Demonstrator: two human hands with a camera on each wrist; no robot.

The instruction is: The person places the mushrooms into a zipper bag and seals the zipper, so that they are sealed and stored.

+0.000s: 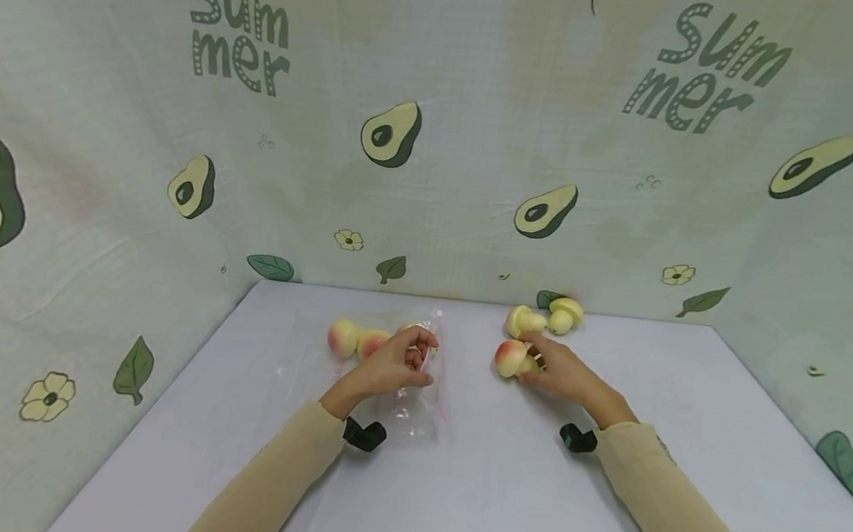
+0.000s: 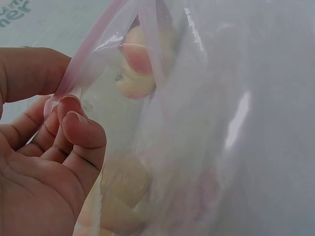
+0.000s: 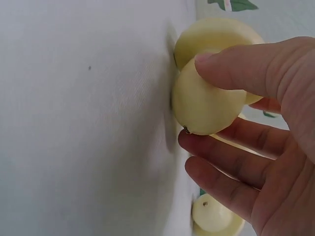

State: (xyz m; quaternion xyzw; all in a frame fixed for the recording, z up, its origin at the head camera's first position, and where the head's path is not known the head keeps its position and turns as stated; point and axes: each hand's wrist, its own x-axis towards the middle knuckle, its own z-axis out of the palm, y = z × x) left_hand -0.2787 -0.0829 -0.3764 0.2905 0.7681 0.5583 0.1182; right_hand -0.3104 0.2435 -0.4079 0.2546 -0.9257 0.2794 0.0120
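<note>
A clear plastic bag with a pink edge (image 1: 414,425) lies left of the middle of the table. My left hand (image 1: 394,364) holds its mouth; in the left wrist view the fingers are curled at the pink strip (image 2: 66,81). Inside the bag are several yellow toy mushrooms with reddish caps, one (image 1: 342,338) towards the left. To the right, my right hand (image 1: 564,373) grips another toy mushroom (image 1: 509,358) by its pale stem (image 3: 204,103), thumb on one side and fingers on the other. The cap (image 3: 216,37) points away from the palm.
Two more toy mushrooms, one on its side (image 1: 523,321) and one (image 1: 566,314) beside it, lie behind my right hand near the table's back edge. A printed cloth (image 1: 467,136) hangs behind the white table (image 1: 499,489). Black wrist cameras sit under both wrists.
</note>
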